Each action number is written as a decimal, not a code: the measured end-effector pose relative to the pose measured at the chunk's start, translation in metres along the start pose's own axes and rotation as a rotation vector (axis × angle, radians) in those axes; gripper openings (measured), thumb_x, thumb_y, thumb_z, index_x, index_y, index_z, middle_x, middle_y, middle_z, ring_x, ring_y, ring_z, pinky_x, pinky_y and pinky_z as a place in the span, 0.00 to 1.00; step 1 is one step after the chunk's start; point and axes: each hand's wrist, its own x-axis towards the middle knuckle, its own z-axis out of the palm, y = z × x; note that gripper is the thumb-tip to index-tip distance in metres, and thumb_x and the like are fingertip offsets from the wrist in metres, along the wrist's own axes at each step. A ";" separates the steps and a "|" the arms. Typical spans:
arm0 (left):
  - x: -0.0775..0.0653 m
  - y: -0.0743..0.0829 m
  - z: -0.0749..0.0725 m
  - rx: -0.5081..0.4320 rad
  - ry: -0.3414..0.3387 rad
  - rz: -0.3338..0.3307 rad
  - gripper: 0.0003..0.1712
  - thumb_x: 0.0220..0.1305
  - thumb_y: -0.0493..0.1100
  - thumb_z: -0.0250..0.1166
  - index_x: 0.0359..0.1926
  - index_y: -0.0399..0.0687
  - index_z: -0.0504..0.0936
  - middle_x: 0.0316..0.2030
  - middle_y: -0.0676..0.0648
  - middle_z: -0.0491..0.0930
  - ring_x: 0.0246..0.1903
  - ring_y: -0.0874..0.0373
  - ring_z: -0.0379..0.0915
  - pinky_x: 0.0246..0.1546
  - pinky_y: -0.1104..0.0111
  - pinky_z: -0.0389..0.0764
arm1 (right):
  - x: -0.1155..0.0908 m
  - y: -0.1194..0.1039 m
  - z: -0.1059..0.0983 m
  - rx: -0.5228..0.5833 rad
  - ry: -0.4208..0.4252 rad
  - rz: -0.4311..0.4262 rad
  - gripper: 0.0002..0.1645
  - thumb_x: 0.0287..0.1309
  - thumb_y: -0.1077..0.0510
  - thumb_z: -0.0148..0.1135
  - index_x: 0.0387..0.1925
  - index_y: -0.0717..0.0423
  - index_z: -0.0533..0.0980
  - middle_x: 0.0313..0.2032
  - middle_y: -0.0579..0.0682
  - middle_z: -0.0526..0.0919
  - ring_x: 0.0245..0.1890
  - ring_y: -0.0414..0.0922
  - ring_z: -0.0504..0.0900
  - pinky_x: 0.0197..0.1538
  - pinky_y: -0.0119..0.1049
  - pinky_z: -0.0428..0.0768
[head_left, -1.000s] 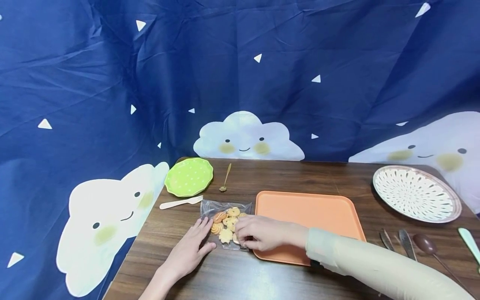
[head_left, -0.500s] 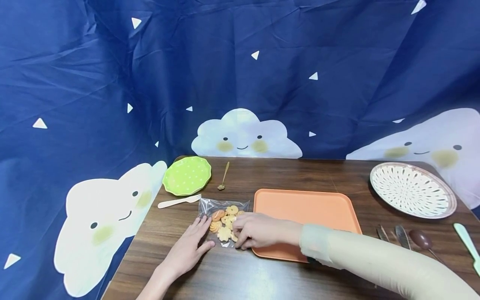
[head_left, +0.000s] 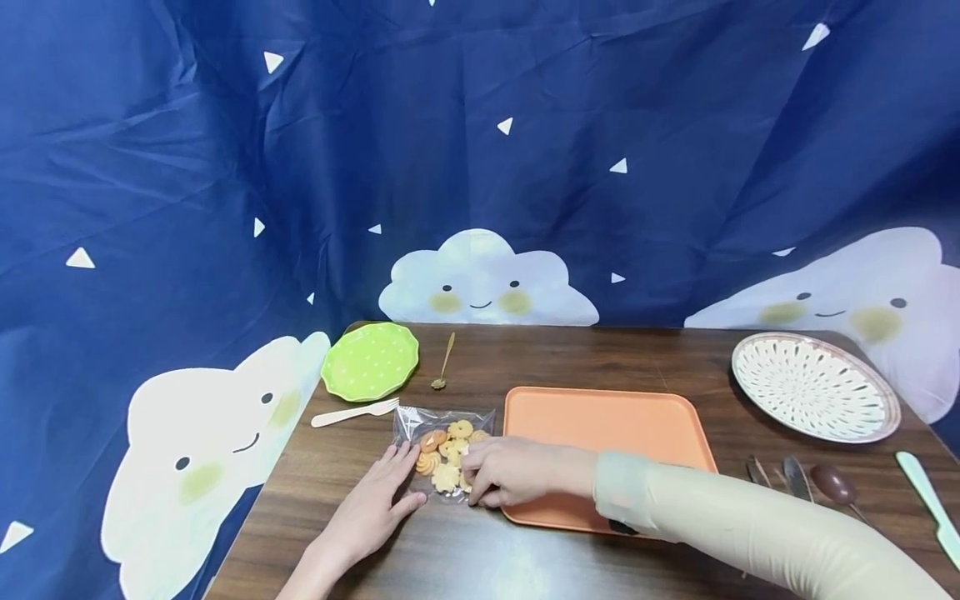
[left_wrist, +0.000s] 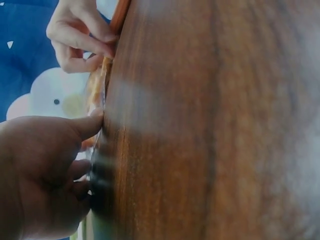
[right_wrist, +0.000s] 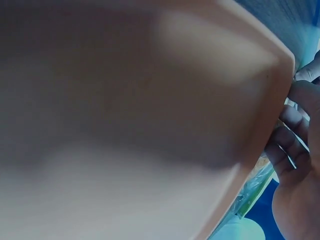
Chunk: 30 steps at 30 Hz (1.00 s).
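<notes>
A clear plastic bag (head_left: 411, 423) of cookies (head_left: 446, 475) lies flat on the wooden table, left of an orange tray (head_left: 592, 410). My left hand (head_left: 375, 507) rests on the table at the bag's left side, its fingers extended and their tips touching the bag. At the opposite side, my right hand (head_left: 517, 473) has curled fingers, and its thumb and forefinger pinch the bag's edge near the lower right corner. The left wrist view shows that pinch from the side, with the right hand (left_wrist: 80, 37) low over the table. My right forearm crosses the tray and hides part of it.
Behind the bag are a green dotted plate (head_left: 371, 360), a small gold spoon (head_left: 444, 362) and a pale fork (head_left: 354, 412). To the right stand a white patterned plate (head_left: 813, 387), a brown spoon (head_left: 834, 485), metal cutlery (head_left: 797, 479) and a mint-green knife (head_left: 928, 500).
The head view has shifted slightly. Both hands keep nearly the same places at the bag; the right fingers have moved only a little along its edge.
</notes>
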 end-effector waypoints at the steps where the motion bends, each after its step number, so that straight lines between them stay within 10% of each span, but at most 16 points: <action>1: 0.000 -0.001 0.001 0.000 0.000 0.001 0.41 0.71 0.61 0.60 0.78 0.57 0.59 0.79 0.47 0.57 0.81 0.44 0.49 0.78 0.44 0.58 | 0.000 0.000 0.001 -0.003 -0.002 -0.003 0.07 0.57 0.52 0.72 0.38 0.37 0.89 0.32 0.36 0.79 0.38 0.34 0.77 0.46 0.24 0.76; 30: -0.014 -0.014 0.003 0.029 0.037 -0.006 0.42 0.68 0.65 0.60 0.78 0.60 0.60 0.78 0.49 0.61 0.80 0.44 0.52 0.77 0.46 0.62 | 0.019 -0.015 0.005 -0.058 -0.204 0.078 0.08 0.60 0.52 0.66 0.27 0.36 0.77 0.32 0.31 0.76 0.36 0.28 0.76 0.44 0.18 0.75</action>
